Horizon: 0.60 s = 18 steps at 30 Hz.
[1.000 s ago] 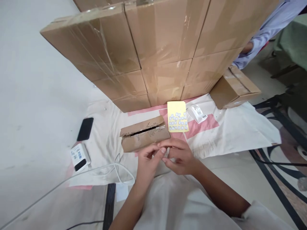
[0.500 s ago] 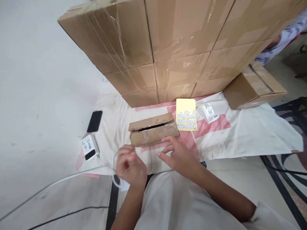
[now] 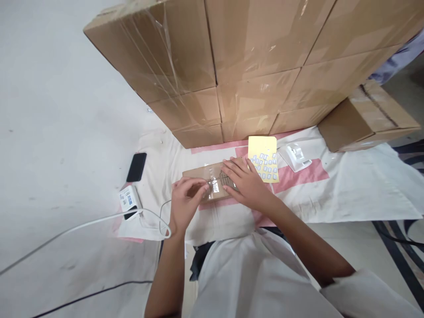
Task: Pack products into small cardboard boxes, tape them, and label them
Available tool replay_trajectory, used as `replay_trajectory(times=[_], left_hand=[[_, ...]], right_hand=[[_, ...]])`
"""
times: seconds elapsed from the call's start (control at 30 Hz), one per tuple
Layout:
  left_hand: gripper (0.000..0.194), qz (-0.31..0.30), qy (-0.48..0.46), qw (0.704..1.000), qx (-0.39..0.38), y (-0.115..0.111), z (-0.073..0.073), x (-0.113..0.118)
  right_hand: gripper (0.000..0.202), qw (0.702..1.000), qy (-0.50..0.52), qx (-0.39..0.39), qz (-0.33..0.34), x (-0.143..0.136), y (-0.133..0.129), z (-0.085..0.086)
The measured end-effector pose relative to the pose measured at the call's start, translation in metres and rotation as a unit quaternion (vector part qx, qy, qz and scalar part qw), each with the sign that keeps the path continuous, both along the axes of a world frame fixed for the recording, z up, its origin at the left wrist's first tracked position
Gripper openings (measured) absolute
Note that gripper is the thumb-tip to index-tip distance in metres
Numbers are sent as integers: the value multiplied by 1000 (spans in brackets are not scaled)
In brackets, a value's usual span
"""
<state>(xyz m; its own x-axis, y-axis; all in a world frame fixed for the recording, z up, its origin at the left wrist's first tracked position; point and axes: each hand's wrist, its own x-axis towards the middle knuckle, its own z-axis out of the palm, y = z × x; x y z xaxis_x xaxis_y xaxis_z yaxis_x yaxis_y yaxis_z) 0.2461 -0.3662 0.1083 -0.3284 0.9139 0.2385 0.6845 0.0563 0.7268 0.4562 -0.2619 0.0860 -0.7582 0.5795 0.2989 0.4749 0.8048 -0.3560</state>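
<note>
A small cardboard box (image 3: 195,171) lies on the cloth in front of me, its top flaps now meeting along a seam with dark marks and a glossy, tape-like shine. My right hand (image 3: 244,180) rests flat with fingers spread over the box's right part. At the left part, my left hand (image 3: 187,196) has thumb and fingertips drawn together on the top by the seam; whatever is between them is too small to make out. Right behind my right hand lies a yellow sheet (image 3: 263,145) with rows of small pale stickers.
Taped cartons (image 3: 255,101) are stacked behind the box. A white tape dispenser (image 3: 295,158) and another carton (image 3: 367,117) stand to the right. A phone (image 3: 137,167), a white device (image 3: 128,197) and a white cable (image 3: 99,221) are on the left. A purple sleeve (image 3: 399,59) shows at far right.
Both hands have moved from in front of the box onto its top. The gap between the box's flaps has closed. The view has shifted slightly.
</note>
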Motion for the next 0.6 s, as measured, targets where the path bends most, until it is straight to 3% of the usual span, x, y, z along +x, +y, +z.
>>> replay_trajectory(times=[0.13,0.33,0.4,0.53,0.6], left_hand=[[10,-15,42,999,-28,8,-6,-1],[16,32,101,994,-36,6,-11,2],[30,48,136,988,-50,7,-10,0],[79,54,170,979,-103,15,-9,-10],[68,25,147,983,-110,21,-10,-15]], right_hand=[[46,1000,19,-11,-3,2,-3,-6],[48,999,38,-30,0,1,0,-5],[48,999,43,-32,0,0,0,-5],[47,998,51,-31,4,2,1,-8],[47,998,57,-32,7,2,2,-9]])
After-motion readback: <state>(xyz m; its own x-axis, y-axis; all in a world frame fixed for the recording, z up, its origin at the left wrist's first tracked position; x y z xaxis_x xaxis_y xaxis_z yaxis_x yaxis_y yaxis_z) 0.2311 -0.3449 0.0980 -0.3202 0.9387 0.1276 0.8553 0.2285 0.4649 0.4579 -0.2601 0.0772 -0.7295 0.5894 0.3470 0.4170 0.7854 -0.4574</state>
